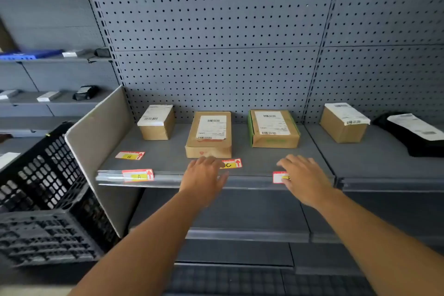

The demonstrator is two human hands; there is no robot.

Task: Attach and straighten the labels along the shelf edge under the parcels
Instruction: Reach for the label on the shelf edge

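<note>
The left hand (204, 176) is spread flat and holds nothing, its fingers over the end of the C label (231, 164) on the shelf (168, 161). The right hand (304, 179), also spread flat, covers part of a label (278, 177) on the shelf edge (249, 181). The A label (138, 175) sits on the edge; the G label (129, 155) lies loose.

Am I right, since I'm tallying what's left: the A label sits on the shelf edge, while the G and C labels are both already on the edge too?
Not quite. The head view shows the A label on the shelf edge, but the G label and the C label lie flat on top of the shelf, not yet on the edge.
</note>
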